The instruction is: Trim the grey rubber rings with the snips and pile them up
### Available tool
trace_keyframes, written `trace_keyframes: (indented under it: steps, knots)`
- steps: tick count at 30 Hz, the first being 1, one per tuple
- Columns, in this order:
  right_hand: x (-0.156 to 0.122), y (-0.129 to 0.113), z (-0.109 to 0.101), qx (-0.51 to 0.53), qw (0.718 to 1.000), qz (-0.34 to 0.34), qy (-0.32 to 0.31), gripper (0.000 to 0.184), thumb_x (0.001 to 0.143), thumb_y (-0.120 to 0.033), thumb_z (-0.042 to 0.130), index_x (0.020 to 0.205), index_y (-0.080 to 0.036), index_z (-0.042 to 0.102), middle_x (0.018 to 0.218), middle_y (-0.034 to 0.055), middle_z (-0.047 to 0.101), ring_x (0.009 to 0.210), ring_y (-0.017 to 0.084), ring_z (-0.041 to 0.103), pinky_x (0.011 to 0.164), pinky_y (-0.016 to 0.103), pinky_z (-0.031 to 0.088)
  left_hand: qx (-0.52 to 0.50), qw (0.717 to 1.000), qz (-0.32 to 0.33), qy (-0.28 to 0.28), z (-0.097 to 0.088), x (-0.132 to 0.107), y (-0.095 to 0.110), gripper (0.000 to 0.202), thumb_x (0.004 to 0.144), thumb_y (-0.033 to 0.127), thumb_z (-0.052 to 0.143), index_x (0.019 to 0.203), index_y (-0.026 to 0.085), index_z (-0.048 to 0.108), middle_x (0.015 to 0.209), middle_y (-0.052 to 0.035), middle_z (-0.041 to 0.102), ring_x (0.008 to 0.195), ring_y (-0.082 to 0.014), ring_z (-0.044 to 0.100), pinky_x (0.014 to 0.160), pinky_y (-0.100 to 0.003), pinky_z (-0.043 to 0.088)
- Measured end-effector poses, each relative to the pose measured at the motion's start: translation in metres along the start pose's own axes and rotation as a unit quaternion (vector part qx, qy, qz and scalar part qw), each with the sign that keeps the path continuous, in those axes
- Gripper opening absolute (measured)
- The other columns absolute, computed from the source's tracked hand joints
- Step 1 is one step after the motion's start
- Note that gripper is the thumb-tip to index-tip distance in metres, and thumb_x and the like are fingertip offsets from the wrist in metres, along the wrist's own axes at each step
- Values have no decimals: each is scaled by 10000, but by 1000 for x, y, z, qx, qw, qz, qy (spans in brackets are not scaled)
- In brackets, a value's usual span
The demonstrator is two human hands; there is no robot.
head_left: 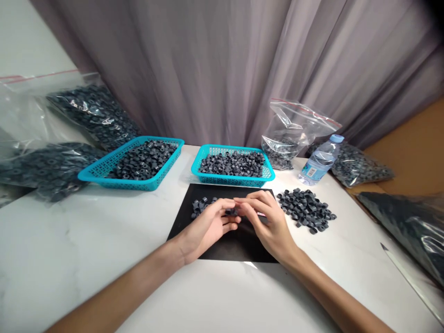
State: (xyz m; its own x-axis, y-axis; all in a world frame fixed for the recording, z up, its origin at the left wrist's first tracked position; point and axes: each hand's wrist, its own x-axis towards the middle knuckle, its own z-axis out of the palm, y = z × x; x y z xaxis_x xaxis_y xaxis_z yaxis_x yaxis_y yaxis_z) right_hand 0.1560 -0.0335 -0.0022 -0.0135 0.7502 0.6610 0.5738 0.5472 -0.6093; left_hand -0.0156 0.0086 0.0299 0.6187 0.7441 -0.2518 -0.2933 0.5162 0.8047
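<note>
Both my hands meet over a black mat (225, 245) on the white table. My left hand (210, 226) pinches a small dark grey ring-shaped part (231, 212) between thumb and fingers. My right hand (268, 222) has its fingers curled and pinched at the same part, with something thin and pinkish just under the fingers. A small cluster of the same grey rings (200, 206) lies on the mat beside my left hand. A larger loose pile of rings (307, 208) sits on the table to the right of my right hand.
Two turquoise baskets (100, 173) (268, 175) full of grey rings stand behind the mat. Clear bags of rings lie at the left (52, 166), back (284, 138) and right (409, 222). A water bottle (319, 162) stands near the pile. Grey curtain behind.
</note>
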Motion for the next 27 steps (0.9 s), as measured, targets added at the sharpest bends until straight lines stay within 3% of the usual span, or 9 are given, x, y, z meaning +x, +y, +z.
trace_keyframes:
  steps: [3,6,10,14,17,20,24,27]
  knots:
    - [3,6,-3,2,999,34,8,242,1034,-261,485,1110,-248,715,990,66,649,924,216,609,809,359,500,0,999,-10,32,-1,2,6,222,945,277,601,891,91,710,847,-49,588,693,-85,518,589,-173,451]
    - [5,14,-7,-28,997,49,-56,166,994,-257,546,1076,-237,690,1018,73,657,940,231,604,801,362,514,-5,998,-6,63,-2,2,13,224,951,255,602,848,78,691,773,-17,518,595,-49,442,467,-138,358]
    - [4,22,-10,-95,982,4,-164,266,924,-101,531,1104,-241,667,1090,67,674,1033,250,570,922,414,491,-5,996,0,86,-6,1,17,195,950,189,587,820,74,675,741,3,476,537,-25,403,408,-118,293]
    - [3,26,-10,-120,973,-18,-194,237,920,-106,573,1082,-249,671,1060,57,698,1003,246,571,906,415,479,11,998,7,53,-7,2,12,113,926,86,585,879,78,687,818,-29,577,567,-25,491,439,-106,355]
    - [3,30,-10,-125,976,-15,-180,132,940,-153,595,1012,-241,662,998,57,699,945,246,581,853,413,477,7,999,-18,36,-4,2,9,186,970,203,570,943,76,703,889,-88,663,742,-105,643,631,-165,520]
    - [5,30,-12,-99,988,0,-117,75,957,-193,593,999,-227,645,979,63,681,904,238,593,820,405,485,1,998,-42,38,-1,1,9,332,994,358,540,1002,68,701,983,-158,715,937,-204,698,792,-254,555]
    - [8,15,-15,-20,1000,18,4,56,961,-228,621,1013,-221,641,932,48,647,845,201,611,790,358,500,-2,999,-41,29,0,1,8,425,988,450,528,1050,63,695,1074,-190,721,1033,-250,685,905,-321,523]
    - [9,0,-16,23,1000,14,-5,53,964,-249,636,1009,-228,655,914,41,645,838,191,611,785,341,505,-1,999,-42,9,-1,2,5,428,988,469,524,1013,82,705,1045,-162,710,985,-220,662,861,-312,506]
